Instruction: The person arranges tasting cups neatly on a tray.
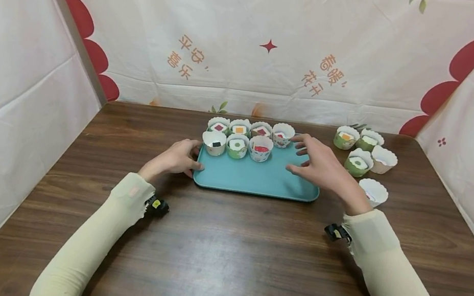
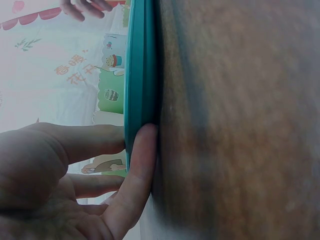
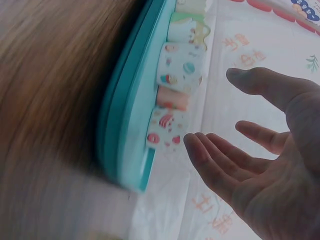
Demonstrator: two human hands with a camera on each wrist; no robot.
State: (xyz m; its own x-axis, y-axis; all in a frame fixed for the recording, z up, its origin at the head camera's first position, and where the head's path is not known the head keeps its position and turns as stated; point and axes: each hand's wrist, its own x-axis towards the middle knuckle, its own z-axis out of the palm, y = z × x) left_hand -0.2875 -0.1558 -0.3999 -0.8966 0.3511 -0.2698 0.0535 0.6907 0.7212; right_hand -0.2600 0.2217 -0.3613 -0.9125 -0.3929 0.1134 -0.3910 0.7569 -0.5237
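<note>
Stiff-looking tray [image 1: 255, 179] on counter [image 1: 210, 257], edge pinched by left grip [image 1: 180, 156]
Right grip [image 1: 320, 164], wide and empty, hovers over it; paper cups [image 1: 260, 150] along the tray's far side look light, crushable, best held softly by their sides.

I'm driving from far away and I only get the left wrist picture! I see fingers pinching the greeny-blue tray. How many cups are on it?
Observer: The head view shows seven paper cupcake cups on the teal tray, four in back and three in front.
Child: What about the other hand? I only see a bit of it!
Observer: The right wrist view shows the right hand holding nothing.
Child: Are there more cups somewhere?
Observer: Yes, the head view shows five more paper cups on the wooden table, right of the tray.
</note>
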